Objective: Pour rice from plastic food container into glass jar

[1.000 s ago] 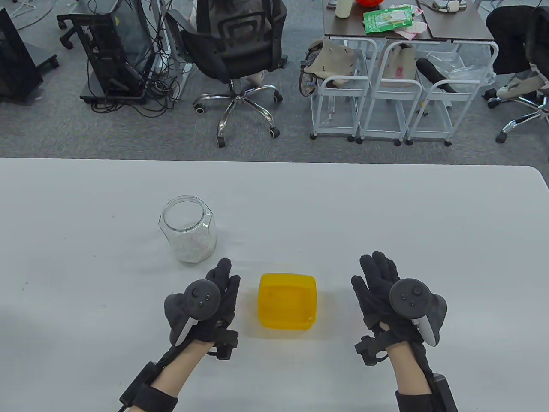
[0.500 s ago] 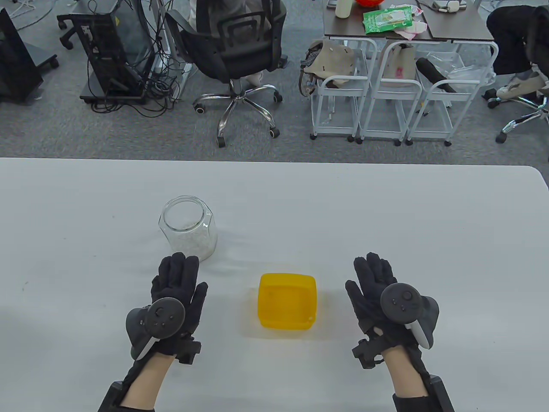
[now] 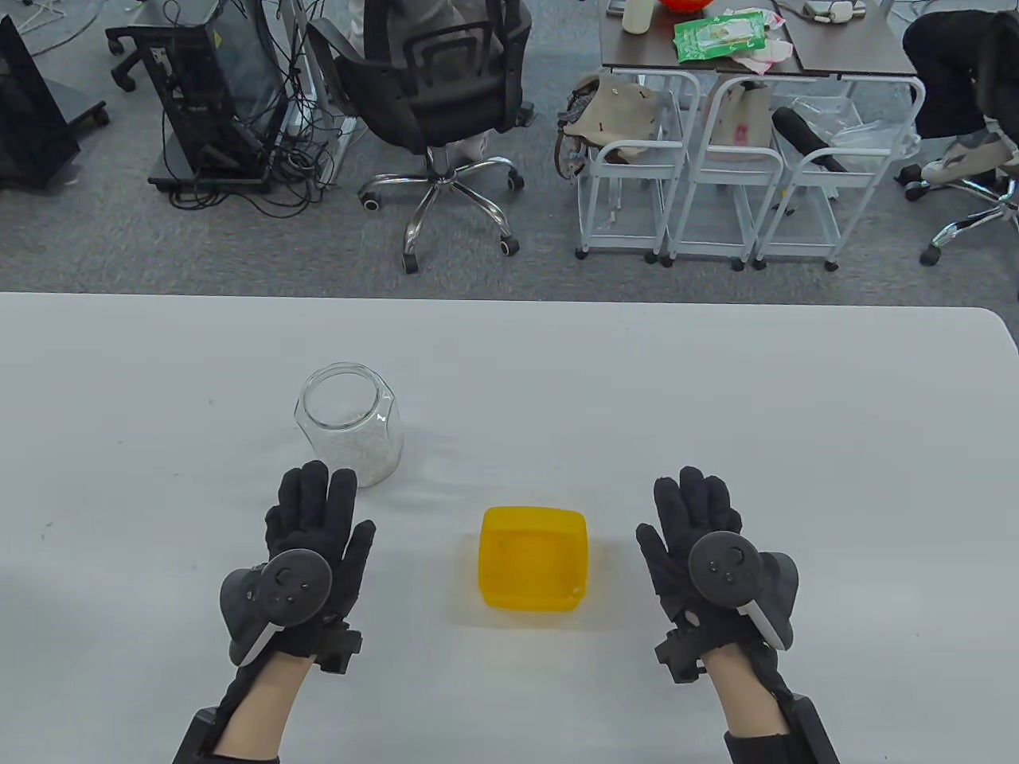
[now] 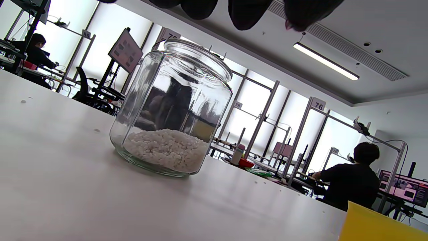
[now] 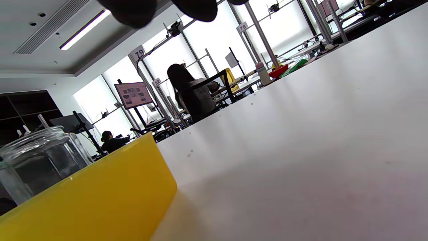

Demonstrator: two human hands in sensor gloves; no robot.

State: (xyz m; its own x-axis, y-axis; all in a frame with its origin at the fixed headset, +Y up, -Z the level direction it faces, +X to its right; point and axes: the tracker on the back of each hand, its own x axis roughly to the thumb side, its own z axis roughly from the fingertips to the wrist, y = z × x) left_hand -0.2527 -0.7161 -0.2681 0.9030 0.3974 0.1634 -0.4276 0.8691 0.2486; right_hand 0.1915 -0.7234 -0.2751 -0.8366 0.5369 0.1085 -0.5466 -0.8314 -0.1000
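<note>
A clear glass jar stands upright on the white table, open at the top, with a layer of white rice in its bottom; it also shows in the left wrist view. A yellow plastic food container sits upright near the front middle, and I see no rice in it; it also shows in the right wrist view. My left hand lies flat and empty just in front of the jar, left of the container. My right hand lies flat and empty to the container's right.
Beyond the table's far edge stand an office chair, a computer stand with cables and white wire carts. Bare white tabletop stretches on both sides and behind the jar.
My left hand has moved left, away from the container's left side, and now lies flat in front of the jar. My right hand has shifted slightly left and toward me.
</note>
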